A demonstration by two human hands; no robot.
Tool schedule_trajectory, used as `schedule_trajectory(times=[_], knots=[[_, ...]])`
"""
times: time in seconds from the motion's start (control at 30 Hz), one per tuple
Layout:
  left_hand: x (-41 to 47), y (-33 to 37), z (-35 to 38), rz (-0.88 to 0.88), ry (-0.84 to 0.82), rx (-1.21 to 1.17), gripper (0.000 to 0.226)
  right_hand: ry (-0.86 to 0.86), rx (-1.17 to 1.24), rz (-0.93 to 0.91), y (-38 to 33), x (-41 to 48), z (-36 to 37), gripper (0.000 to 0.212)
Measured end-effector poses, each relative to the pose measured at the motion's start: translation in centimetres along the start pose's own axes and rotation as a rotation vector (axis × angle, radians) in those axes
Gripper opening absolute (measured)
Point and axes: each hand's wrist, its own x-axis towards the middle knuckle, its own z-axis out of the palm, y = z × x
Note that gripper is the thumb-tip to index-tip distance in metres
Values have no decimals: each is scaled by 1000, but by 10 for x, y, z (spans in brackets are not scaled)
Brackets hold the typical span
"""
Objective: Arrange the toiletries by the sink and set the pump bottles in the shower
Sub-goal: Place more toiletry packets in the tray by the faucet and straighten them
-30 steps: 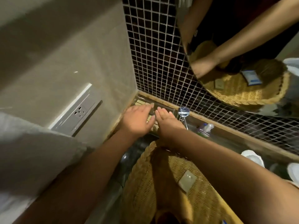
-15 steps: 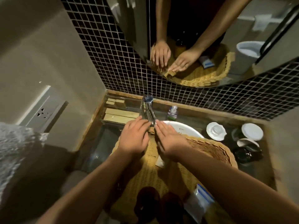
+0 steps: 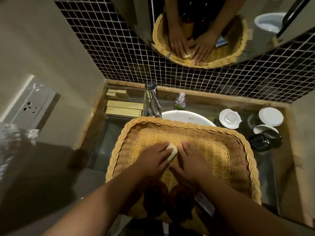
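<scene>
Head view: left hand (image 3: 154, 160) & right hand (image 3: 190, 161) lie flat inside the tan woven wicker basket (image 3: 238, 150), fingers extended, w/ a small pale rectangular soap bar (image 3: 172, 152) pinched between them. Two dark brown pump bottles (image 3: 156, 196) stand at basket's near edge.

Dim, warm light; edges warped, perhaps blurred.
</scene>
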Motion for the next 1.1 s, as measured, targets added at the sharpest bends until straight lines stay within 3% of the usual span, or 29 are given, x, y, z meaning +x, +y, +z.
schedule_trajectory(times=[0.1, 0.23, 0.4, 0.5, 0.67, 0.93, 1.1], knots=[[1, 6, 2, -5, -11, -62, 58, 23, -19, -45, -6, 0, -1, 75], [4, 11, 2, -125, 2, -176, 77, 27, 3, -85, -11, -1, -1, 69], [7, 10, -13, -151, 119, -119, 72, 193, 347, 55, -22, 1, -16, 24], [4, 6, -33, -57, 242, -107, 64, 220, 560, 121, -30, 6, -36, 24], [-1, -19, -86, -56, 664, -181, 48, 326, 605, -51, -63, 38, -109, 28], [8, -83, -172, -322, 894, -162, 48, 434, 532, -234, -143, 130, -214, 16], [18, -131, -175, -391, 805, -111, 54, 325, 445, -252, -167, 180, -216, 32]])
